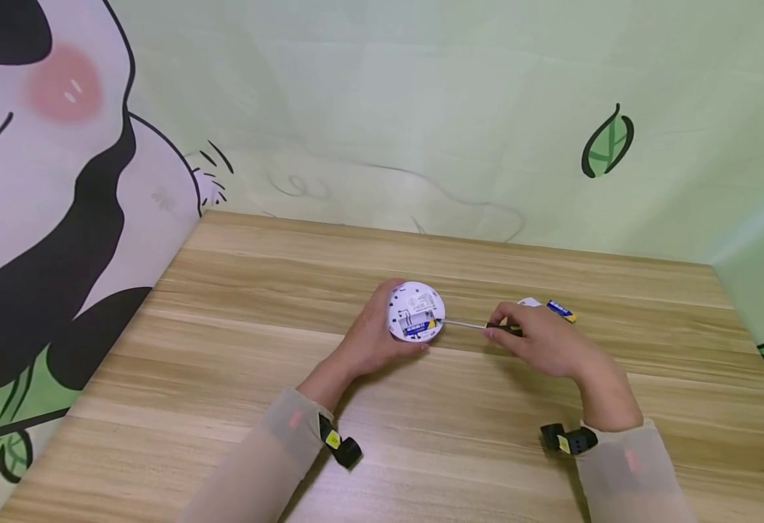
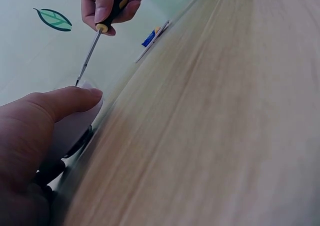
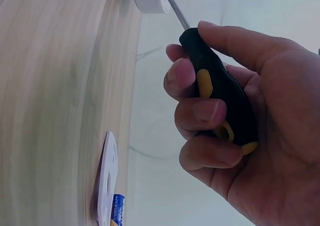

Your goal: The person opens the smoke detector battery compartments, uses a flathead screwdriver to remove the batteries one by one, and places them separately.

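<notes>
My left hand point(image 1: 372, 330) grips a round white battery-powered device point(image 1: 403, 301) by its left edge, fingers behind and thumb along the near rim. Its compartment faces up toward the head camera, and a blue-and-yellow battery point(image 1: 415, 329) lies inside. In my right hand point(image 1: 548, 341) is a screwdriver point(image 3: 220, 86) with a black-and-yellow handle, the fingers wrapped round it. The metal shaft point(image 1: 465, 323) points left and its tip meets the device at the compartment's right end. Whether the tip is under the battery cannot be made out.
Just beyond my right hand, a flat white cover point(image 1: 529, 301) lies on the wooden table point(image 1: 290, 269), partly hidden by the hand. A loose blue-and-yellow battery point(image 1: 561, 311) lies beside it. A printed wall point(image 1: 382, 145) borders the table's back edge.
</notes>
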Motion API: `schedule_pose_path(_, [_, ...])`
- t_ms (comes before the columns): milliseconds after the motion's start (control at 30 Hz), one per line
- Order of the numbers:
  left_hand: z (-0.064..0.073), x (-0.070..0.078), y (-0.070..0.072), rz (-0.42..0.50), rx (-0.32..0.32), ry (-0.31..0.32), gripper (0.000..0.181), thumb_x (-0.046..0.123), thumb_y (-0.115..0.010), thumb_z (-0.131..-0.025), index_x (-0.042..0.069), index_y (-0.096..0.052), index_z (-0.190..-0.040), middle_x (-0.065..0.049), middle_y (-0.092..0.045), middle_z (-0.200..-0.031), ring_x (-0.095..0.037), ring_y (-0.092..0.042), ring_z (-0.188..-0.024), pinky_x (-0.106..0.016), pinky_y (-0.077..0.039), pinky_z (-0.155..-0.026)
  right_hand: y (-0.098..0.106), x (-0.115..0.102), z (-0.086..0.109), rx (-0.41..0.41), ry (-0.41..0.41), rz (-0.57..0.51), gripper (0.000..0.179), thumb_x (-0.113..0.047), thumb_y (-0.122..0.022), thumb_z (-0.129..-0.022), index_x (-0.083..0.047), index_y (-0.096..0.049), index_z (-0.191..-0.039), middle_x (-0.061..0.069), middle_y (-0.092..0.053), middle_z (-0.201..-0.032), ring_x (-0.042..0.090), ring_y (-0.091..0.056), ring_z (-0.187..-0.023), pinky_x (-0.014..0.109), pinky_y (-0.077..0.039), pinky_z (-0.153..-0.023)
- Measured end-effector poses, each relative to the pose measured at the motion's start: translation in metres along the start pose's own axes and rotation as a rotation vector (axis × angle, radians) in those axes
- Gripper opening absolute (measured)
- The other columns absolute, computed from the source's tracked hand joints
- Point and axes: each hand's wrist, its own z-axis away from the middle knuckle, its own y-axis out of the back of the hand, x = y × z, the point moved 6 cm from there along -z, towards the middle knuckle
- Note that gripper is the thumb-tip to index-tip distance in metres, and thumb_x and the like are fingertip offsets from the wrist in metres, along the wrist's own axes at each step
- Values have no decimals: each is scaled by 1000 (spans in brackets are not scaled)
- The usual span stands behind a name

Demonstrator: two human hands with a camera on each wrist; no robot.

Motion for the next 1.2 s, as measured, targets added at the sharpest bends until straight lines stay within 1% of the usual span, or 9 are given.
schedule_pose_path(133, [0,0,-1,-6,-4,-7,118,30,-97,-68,18,-25,-160,-11,-47,-152,-29,-50,-138,-47,-39,-120,1,-2,1,5,-6,-3,18,-31,-65,-103,-15,-67,-110,-4,-66,-81,12,-53,-69,29,-44,-64])
schedule_pose_path(267, [0,2,-1,-14,-11,-25,119,29,-97,-67,18,-25,-160,-9,-45,-153,-29,-49,-140,-46,-38,-121,5,-6,2,38,-8,13,16,-30,-69,-100,-16,-65,-106,-3,-67,-81,14,-53,-69,30,-44,-65])
schedule_pose_path(433, [0,3,-1,-25,-26,-58,117,29,-98,-68,20,-26,-159,-6,-44,-154,-27,-47,-140,-45,-37,-122,10,-15,4,90,4,70,15,-31,-73,-96,-17,-67,-100,-3,-69,-81,14,-56,-71,31,-45,-67])
schedule_pose_path(600, [0,3,-2,-47,-34,-64,116,30,-97,-68,24,-25,-159,-5,-43,-154,-27,-47,-140,-46,-38,-121,12,-24,4,119,-22,128,16,-32,-76,-94,-18,-68,-97,-2,-70,-81,15,-58,-72,33,-46,-67])
schedule_pose_path(733, [0,2,-3,-55,-38,-64,116,30,-97,-69,24,-24,-160,-5,-42,-155,-28,-47,-140,-48,-37,-120,12,-29,4,138,-33,170,17,-32,-77,-93,-17,-69,-96,0,-73,-84,16,-59,-72,36,-49,-67])
schedule_pose_path(833, [0,2,-3,-54,-40,-61,117,30,-97,-69,23,-24,-160,-5,-42,-155,-28,-47,-140,-49,-37,-120,13,-34,5,151,-34,206,17,-31,-78,-92,-17,-70,-95,0,-74,-83,16,-59,-69,36,-49,-66])
schedule_pose_path(1033, [1,3,-4,-56,-42,-56,116,34,-97,-69,24,-24,-160,-4,-43,-154,-28,-47,-139,-49,-38,-119,12,-49,6,173,-39,253,15,-30,-78,-91,-18,-71,-92,-3,-71,-76,15,-55,-64,31,-43,-57])
schedule_pose_path(1200, [1,2,-4,-55,-41,-52,117,35,-97,-69,25,-24,-160,-3,-43,-154,-28,-47,-138,-50,-38,-118,9,-51,5,177,-53,262,14,-30,-78,-91,-18,-71,-92,-2,-71,-77,15,-55,-64,30,-41,-56])
